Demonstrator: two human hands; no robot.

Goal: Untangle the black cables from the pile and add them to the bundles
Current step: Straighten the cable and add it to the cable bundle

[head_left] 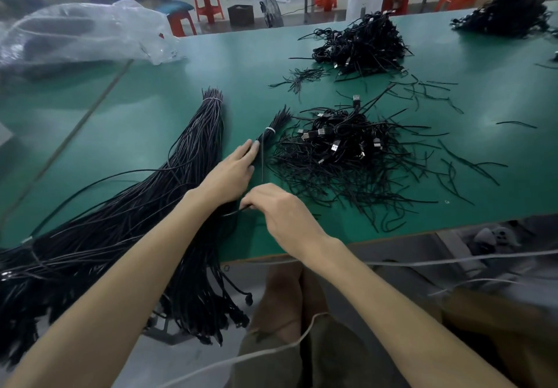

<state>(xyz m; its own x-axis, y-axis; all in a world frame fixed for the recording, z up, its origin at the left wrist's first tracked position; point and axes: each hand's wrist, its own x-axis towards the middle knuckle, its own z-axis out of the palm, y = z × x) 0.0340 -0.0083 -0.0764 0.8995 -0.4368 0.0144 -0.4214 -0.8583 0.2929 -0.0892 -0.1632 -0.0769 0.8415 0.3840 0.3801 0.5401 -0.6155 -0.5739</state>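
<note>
The small silver plugs (324,132) in the pile have tiny marks on them, too small to read. At ten o'clock a big clear plastic bag (90,31) lies on the flat green desk (136,133). Something dark is inside it, too blurry to tell.

The messy pile of short black cables (341,158) sits just right of the middle, toward three o'clock. Thin loose black strands (422,91) lie scattered around it. A second black cable pile (362,43) sits far off at one o'clock. A third black pile (504,19) sits at two o'clock, by the far edge.

A small bundle of black cables tied with a white band (273,130) lies in the middle, touching the left side of the messy pile. A long thick bundle of black cables (205,133), tied near its top end, runs down toward seven o'clock and hangs over the near edge of the desk. Another fat black bundle (45,266) lies at eight o'clock.

The left hand (232,173) lies flat on the lower part of the small bundle. Its fingers are straight, so its grip is apart. The right hand (280,209) is just below it, toward six o'clock. Its grip is clamped on one thin black cable (234,212), pinched between thumb and fingers. The cable pokes out to the left, toward the long bundle.

Red plastic stools (208,3) stand behind the desk at twelve o'clock.
</note>
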